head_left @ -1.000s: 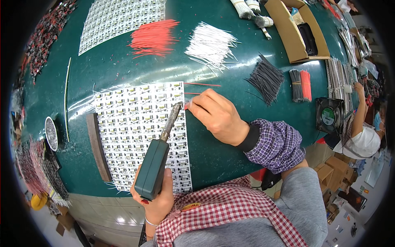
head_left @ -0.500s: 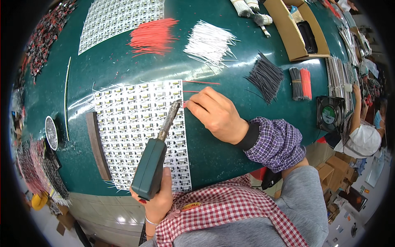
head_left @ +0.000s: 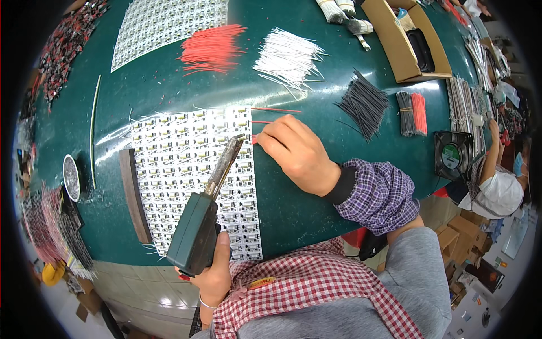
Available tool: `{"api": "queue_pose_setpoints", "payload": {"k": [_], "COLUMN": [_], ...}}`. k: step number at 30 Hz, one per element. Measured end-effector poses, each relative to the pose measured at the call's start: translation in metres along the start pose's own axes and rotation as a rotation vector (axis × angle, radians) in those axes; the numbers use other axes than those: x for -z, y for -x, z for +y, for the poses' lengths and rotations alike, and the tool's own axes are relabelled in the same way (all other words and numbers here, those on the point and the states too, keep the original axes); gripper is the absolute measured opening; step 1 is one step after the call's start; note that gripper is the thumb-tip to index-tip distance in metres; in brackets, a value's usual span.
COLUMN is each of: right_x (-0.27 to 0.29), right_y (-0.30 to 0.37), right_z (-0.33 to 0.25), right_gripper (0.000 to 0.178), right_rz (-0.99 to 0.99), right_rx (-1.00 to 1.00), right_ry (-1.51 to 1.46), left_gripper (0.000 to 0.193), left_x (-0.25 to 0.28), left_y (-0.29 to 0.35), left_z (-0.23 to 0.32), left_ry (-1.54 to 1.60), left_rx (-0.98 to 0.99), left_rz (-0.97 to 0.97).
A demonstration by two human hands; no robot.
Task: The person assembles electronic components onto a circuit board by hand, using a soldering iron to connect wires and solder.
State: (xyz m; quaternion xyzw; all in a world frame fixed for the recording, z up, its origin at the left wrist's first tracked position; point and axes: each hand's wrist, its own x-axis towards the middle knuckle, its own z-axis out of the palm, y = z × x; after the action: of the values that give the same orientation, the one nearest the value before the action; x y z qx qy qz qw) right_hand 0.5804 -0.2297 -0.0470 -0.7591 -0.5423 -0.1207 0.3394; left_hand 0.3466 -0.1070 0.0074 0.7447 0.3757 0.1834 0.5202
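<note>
My left hand (head_left: 214, 279) is wrapped round the handle of a dark green soldering gun (head_left: 193, 234). Its metal tip points away from me, over the right edge of a white circuit board panel (head_left: 169, 183) covered with rows of small parts. At that same edge my right hand (head_left: 299, 155) pinches a short red wire (head_left: 255, 139), whose end lies close to the tip; whether they touch I cannot tell. Two more red wires (head_left: 276, 109) stick out from the panel's edge farther up. White wires poke out along its far and left sides.
Beyond the panel lie loose red wires (head_left: 209, 50), white wires (head_left: 289, 59) and black wires (head_left: 363, 106). A dark bar (head_left: 133, 195) borders the panel's left side, near a small cup (head_left: 71, 178). At right are a black fan (head_left: 451, 153), a cardboard box (head_left: 389, 39) and another person (head_left: 497, 192).
The soldering gun's body has swung left and leans more, its tip shifting slightly left and away from me. My right hand keeps its pinch at nearly the same spot.
</note>
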Motion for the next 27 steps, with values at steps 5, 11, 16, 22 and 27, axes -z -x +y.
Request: {"api": "queue_pose_setpoints", "payload": {"k": [5,11,16,22,27], "right_x": [0.003,0.002,0.001,0.002,-0.002], "right_y": [0.011,0.013,0.013,0.012,0.014], "right_z": [-0.012,-0.014,-0.014,-0.014,-0.015], "right_gripper": [0.025,0.027,0.026,0.023,0.020], "right_rz": [0.017,-0.036,-0.034,-0.038,-0.042], "right_rx": [-0.009,-0.033,-0.025,-0.025,-0.028], "right_ry": [-0.049,-0.072,-0.064,-0.046,-0.039], "left_gripper": [0.040,0.041,0.025,0.017,0.013], "left_x": [0.002,-0.001,-0.008,-0.014,-0.014], "left_y": [0.005,0.008,0.007,0.004,0.002], "left_z": [-0.001,0.013,0.016,0.019,0.025], "left_ry": [0.012,-0.003,-0.054,-0.049,-0.108], "left_rx": [0.045,0.090,0.084,-0.029,-0.001], "left_rz": [0.003,-0.020,0.010,-0.012,-0.033]}}
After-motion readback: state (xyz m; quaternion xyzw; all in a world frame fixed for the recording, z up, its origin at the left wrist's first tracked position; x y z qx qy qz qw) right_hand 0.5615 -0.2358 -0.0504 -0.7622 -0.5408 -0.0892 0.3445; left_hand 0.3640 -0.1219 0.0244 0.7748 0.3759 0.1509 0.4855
